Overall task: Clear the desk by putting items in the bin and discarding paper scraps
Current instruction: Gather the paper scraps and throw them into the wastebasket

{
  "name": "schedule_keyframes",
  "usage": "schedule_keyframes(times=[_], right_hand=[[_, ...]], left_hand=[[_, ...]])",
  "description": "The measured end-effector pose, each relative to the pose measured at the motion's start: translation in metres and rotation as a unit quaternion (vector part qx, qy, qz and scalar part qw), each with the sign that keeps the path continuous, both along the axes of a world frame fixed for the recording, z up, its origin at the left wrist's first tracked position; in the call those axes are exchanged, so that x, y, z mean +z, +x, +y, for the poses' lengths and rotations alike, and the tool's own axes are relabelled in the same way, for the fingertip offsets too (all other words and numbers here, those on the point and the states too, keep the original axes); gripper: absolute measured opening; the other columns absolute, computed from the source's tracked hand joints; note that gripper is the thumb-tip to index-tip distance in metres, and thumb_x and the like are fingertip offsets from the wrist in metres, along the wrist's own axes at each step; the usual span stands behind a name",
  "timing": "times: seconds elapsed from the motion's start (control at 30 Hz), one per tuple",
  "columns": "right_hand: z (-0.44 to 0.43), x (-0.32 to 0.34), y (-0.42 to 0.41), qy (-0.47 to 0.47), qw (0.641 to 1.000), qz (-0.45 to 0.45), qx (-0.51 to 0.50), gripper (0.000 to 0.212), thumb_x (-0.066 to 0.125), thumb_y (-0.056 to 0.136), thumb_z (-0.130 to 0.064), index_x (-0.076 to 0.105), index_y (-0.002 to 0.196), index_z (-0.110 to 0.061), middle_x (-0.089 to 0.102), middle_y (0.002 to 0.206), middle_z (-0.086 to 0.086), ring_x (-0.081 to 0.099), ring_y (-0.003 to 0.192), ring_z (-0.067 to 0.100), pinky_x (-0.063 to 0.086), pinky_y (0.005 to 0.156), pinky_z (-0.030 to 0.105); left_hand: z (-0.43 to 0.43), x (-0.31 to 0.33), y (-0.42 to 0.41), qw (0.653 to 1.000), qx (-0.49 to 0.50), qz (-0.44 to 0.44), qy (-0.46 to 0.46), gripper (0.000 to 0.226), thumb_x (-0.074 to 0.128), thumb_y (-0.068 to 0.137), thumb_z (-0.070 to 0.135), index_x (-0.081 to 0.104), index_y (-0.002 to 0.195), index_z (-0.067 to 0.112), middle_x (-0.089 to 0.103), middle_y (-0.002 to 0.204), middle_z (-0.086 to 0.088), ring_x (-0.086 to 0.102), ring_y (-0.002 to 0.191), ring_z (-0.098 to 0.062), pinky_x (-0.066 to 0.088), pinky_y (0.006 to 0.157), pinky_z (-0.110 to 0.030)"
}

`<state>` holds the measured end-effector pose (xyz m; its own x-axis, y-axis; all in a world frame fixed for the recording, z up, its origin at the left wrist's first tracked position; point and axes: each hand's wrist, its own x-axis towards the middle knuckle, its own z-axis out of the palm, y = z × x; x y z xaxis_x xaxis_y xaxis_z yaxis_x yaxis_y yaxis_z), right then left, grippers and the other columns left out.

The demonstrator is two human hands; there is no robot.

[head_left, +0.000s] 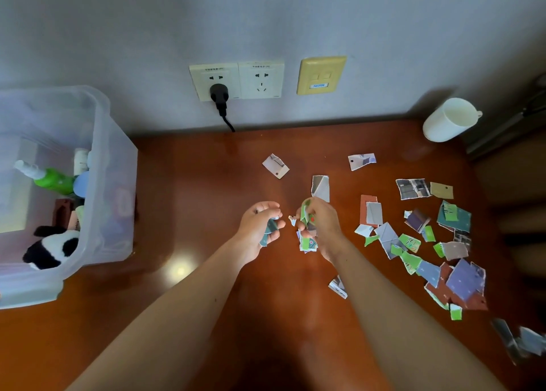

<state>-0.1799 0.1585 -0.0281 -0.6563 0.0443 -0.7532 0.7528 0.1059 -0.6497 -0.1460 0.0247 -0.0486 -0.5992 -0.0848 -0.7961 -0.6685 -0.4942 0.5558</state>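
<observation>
Both hands are over the middle of the desk (206, 183), close together, palms turned partly inward. Left hand (260, 225): fingers curled, thumb and fingers pinching a teal scrap (270, 231) that hangs below the palm. Right hand (320, 228): fingers clenched round a bundle of green and white scraps (307, 213), with pieces poking out above the knuckles and below the heel of the hand. Judgement: the hands serve as collectors, gathering torn paper into handfuls so it goes out in fewer trips. A tiny white fragment (292, 220) shows in the gap between the two hands; whether it is held or lying on the wood cannot be told. Most loose scraps (428, 243) lie spread on the right side of the desk, well apart from the left fingers and just beyond the right wrist. Two more pieces sit farther back towards the wall. The bin (112, 183), translucent plastic, stands at the left edge with a panda toy (53, 247) and a green spray bottle (50, 179) inside, so the item-sorting part looks largely done. A white mug (449, 118) stands at the back right corner, outside the bin.
</observation>
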Motion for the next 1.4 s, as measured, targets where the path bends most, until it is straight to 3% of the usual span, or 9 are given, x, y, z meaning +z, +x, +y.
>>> schedule_keyframes(times=[0.27, 0.4, 0.5, 0.73, 0.83, 0.97, 1.03, 1.23, 1.4], right_hand=[[0.016, -0.005, -0.001, -0.166, 0.982, -0.003, -0.092, 0.027, 0.051, 0.088, -0.028, 0.047, 0.065, -0.014, 0.050, 0.061, 0.003, 0.042, 0.048, 0.014, 0.031, 0.048, 0.022], [0.020, -0.014, -0.002, -0.030, 0.999, 0.003, -0.029, 0.012, 0.062, 0.089, -0.021, 0.056, 0.081, -0.014, 0.040, 0.058, -0.001, 0.030, 0.047, 0.008, 0.026, 0.043, 0.020], [0.021, -0.020, 0.001, 0.054, 0.998, 0.022, -0.004, 0.011, 0.063, 0.089, -0.025, 0.060, 0.082, -0.017, 0.048, 0.063, -0.001, 0.041, 0.053, 0.007, 0.036, 0.048, 0.020], [0.021, -0.026, 0.006, 0.108, 0.992, 0.054, 0.028, 0.017, 0.064, 0.089, -0.030, 0.063, 0.086, -0.014, 0.059, 0.078, 0.003, 0.058, 0.069, 0.012, 0.048, 0.062, 0.023], [0.018, -0.022, 0.009, 0.097, 0.994, 0.053, 0.025, 0.017, 0.061, 0.090, -0.032, 0.062, 0.082, -0.016, 0.057, 0.075, 0.001, 0.056, 0.072, 0.013, 0.050, 0.068, 0.026], [0.015, -0.012, 0.016, 0.033, 0.999, 0.022, 0.010, 0.027, 0.054, 0.093, -0.032, 0.050, 0.071, -0.017, 0.044, 0.065, 0.002, 0.040, 0.056, 0.011, 0.038, 0.054, 0.024], [0.010, -0.005, 0.021, -0.030, 0.999, -0.009, -0.007, 0.028, 0.050, 0.094, -0.028, 0.045, 0.069, -0.016, 0.040, 0.060, 0.002, 0.030, 0.048, 0.011, 0.026, 0.045, 0.023], [-0.020, 0.007, 0.048, -0.118, 0.992, -0.038, 0.030, 0.026, 0.043, 0.090, -0.022, 0.042, 0.065, -0.017, 0.041, 0.055, -0.001, 0.028, 0.043, 0.011, 0.016, 0.043, 0.021], [-0.063, 0.010, 0.081, -0.146, 0.979, -0.041, 0.138, 0.025, 0.045, 0.090, -0.022, 0.043, 0.066, -0.018, 0.040, 0.054, -0.001, 0.029, 0.039, 0.011, 0.014, 0.039, 0.017]], left_hand=[[0.014, -0.010, -0.008, 0.981, -0.135, 0.028, -0.139, 0.007, 0.062, 0.086, 0.010, 0.061, 0.089, 0.017, 0.054, 0.074, -0.002, 0.048, 0.056, -0.013, 0.036, 0.047, -0.021], [0.019, -0.019, -0.008, 0.840, -0.334, 0.115, -0.412, 0.021, 0.060, 0.086, 0.029, 0.059, 0.107, 0.030, 0.064, 0.098, 0.011, 0.060, 0.084, -0.010, 0.047, 0.072, -0.026], [0.022, -0.018, -0.007, 0.738, -0.384, 0.139, -0.538, 0.026, 0.058, 0.090, 0.034, 0.056, 0.116, 0.030, 0.064, 0.104, 0.011, 0.063, 0.093, -0.013, 0.043, 0.066, -0.026], [0.026, -0.022, -0.007, 0.697, -0.397, 0.131, -0.582, 0.018, 0.057, 0.092, 0.038, 0.060, 0.106, 0.026, 0.066, 0.104, 0.008, 0.063, 0.093, -0.014, 0.039, 0.063, -0.024], [0.024, -0.019, -0.005, 0.725, -0.399, 0.137, -0.544, 0.017, 0.055, 0.093, 0.039, 0.059, 0.102, 0.024, 0.064, 0.099, 0.009, 0.060, 0.090, -0.011, 0.038, 0.064, -0.023], [0.021, -0.006, 0.003, 0.928, -0.236, 0.087, -0.274, 0.011, 0.058, 0.094, 0.029, 0.054, 0.089, 0.019, 0.057, 0.077, 0.002, 0.053, 0.065, -0.012, 0.038, 0.050, -0.019], [0.017, 0.007, 0.015, 0.986, -0.120, 0.031, -0.113, 0.006, 0.057, 0.096, 0.021, 0.055, 0.096, 0.015, 0.055, 0.078, -0.004, 0.051, 0.059, -0.013, 0.036, 0.044, -0.020], [-0.008, 0.021, 0.070, 0.985, 0.094, 0.030, 0.138, 0.004, 0.048, 0.098, 0.011, 0.049, 0.095, 0.014, 0.053, 0.079, -0.005, 0.051, 0.056, -0.016, 0.040, 0.043, -0.022], [-0.034, 0.037, 0.129, 0.963, 0.206, 0.072, 0.155, 0.009, 0.046, 0.095, 0.011, 0.049, 0.087, 0.014, 0.053, 0.070, -0.003, 0.051, 0.051, -0.014, 0.037, 0.040, -0.019]])
